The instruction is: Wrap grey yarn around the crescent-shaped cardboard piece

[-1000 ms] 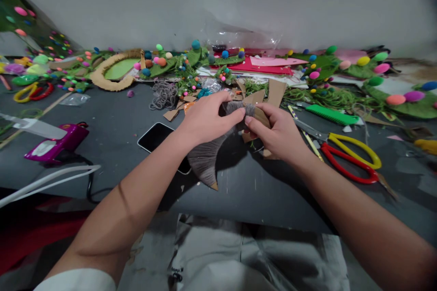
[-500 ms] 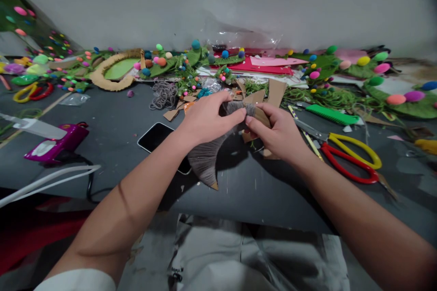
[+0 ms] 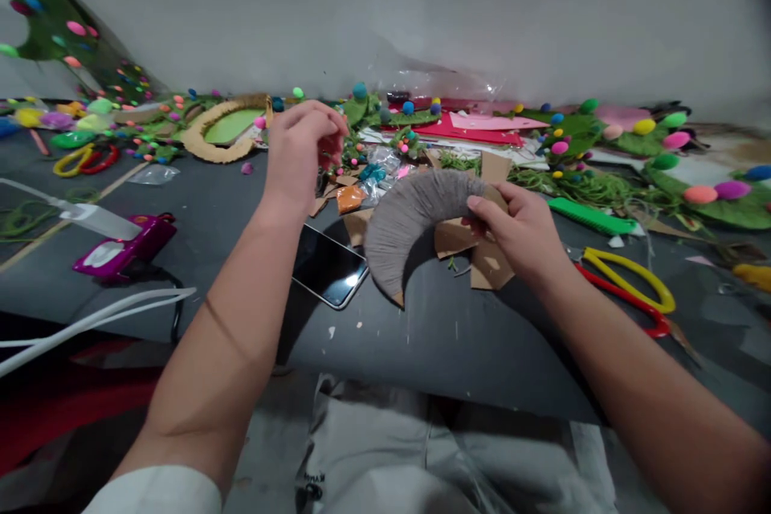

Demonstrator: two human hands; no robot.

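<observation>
A crescent wrapped in grey yarn (image 3: 415, 213) hangs over the dark table, its lower tip showing bare cardboard. My right hand (image 3: 518, 229) pinches its right end between thumb and fingers, where brown cardboard is uncovered. Up and to the left, my left hand (image 3: 304, 144) is raised with curled fingers, in front of the decorations; what it holds, if anything, is hidden. A black phone (image 3: 328, 265) lies below and left of the crescent. Cardboard scraps (image 3: 491, 265) lie beneath my right hand.
Red and yellow scissors (image 3: 632, 285) and a green cutter (image 3: 593, 217) lie at the right. A purple device (image 3: 129, 245) with white cables sits at the left. Felt balls, green leaves and a tan ring (image 3: 196, 143) line the back by the wall.
My left hand has let go of the crescent and moved up and left. The crescent, held by my right hand alone, now shows in full, swung slightly up and right.
</observation>
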